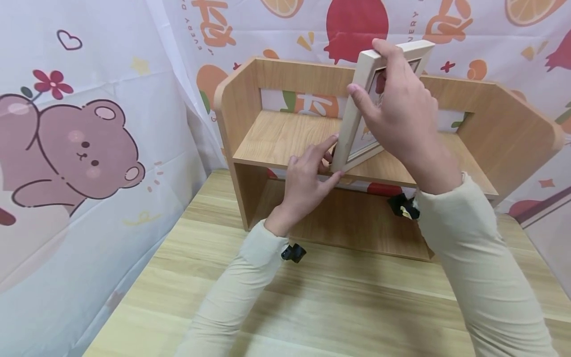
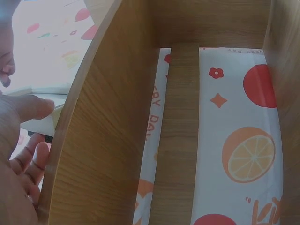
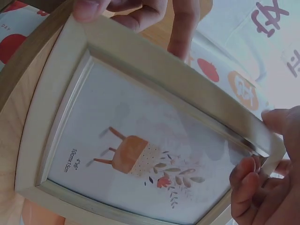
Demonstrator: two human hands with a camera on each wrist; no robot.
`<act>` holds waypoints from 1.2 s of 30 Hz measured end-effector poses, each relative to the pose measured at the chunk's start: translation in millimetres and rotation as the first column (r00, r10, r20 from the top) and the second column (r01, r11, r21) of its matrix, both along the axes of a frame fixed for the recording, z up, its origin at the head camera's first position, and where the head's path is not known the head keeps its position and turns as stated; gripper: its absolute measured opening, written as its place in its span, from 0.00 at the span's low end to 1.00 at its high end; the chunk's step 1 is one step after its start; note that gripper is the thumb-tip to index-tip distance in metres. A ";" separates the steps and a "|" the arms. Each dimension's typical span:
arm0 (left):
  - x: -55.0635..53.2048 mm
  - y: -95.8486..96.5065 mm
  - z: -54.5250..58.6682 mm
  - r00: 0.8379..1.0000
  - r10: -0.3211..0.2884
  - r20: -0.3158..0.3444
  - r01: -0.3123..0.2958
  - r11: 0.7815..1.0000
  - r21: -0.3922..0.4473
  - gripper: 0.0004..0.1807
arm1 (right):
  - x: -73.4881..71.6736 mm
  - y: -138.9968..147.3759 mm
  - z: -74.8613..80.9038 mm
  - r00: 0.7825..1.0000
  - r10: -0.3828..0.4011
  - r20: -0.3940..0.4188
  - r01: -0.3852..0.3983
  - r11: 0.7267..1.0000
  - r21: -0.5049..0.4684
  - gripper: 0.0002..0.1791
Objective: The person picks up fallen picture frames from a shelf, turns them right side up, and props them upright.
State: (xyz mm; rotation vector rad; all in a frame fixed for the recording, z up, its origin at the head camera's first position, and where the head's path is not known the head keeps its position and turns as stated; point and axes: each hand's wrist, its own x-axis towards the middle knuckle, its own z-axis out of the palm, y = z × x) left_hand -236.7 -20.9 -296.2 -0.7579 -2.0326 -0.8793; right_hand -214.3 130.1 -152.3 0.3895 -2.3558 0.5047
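Observation:
A cream picture frame [image 1: 350,126] stands tilted on the upper board of a small wooden desk shelf [image 1: 285,134], close to the board's front edge. My right hand [image 1: 403,101] grips its top edge and upper side, thumb on the side bar. Down at the lower near corner, my left hand [image 1: 305,178] pinches the frame, its thumb in front and fingers behind. In the right wrist view the print [image 3: 136,154] behind the glass shows an orange chair-like shape with leaves and small size lettering. The left wrist view shows the left thumb [image 2: 35,107] over the frame's corner.
The shelf stands on a wood-grain table [image 1: 339,297], its lower compartment [image 1: 357,218] below the frame. Side panels rise at its left and right. Printed curtains hang behind and to the left [image 1: 89,173]. A small black device [image 1: 293,253] sits at my left wrist.

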 end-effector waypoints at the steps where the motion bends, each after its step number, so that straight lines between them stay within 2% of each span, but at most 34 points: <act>1: 0.6 1.2 0.1 1.000 0.004 0.001 -0.004 1.000 0.001 0.34 | 0.0 -0.2 -0.9 1.000 0.001 -0.020 -0.001 1.000 -0.002 0.37; 9: 3.8 10.7 1.6 0.999 0.047 -0.014 -0.047 0.999 -0.004 0.34 | -1.8 -0.9 -0.2 0.997 -0.049 -0.065 0.045 0.998 -0.054 0.36; 15: 4.9 16.8 -2.8 0.997 0.065 -0.038 -0.066 0.998 -0.016 0.35 | -0.5 1.0 -1.5 0.991 -0.092 -0.099 0.081 0.991 -0.103 0.31; 21: 3.4 22.9 -2.8 0.991 0.086 -0.099 -0.088 0.996 -0.024 0.36 | 0.0 4.1 -0.6 0.990 -0.097 -0.104 0.082 0.987 -0.139 0.30; 29: 1.6 32.9 -4.5 0.981 0.114 -0.156 -0.126 0.990 -0.066 0.36 | -3.5 10.9 -6.9 0.985 -0.123 -0.117 0.103 0.980 -0.169 0.29; 36: -1.3 38.8 -4.4 0.984 0.096 -0.151 -0.109 0.991 -0.082 0.34 | -5.5 17.1 -5.2 0.987 -0.109 -0.120 0.086 0.980 -0.177 0.28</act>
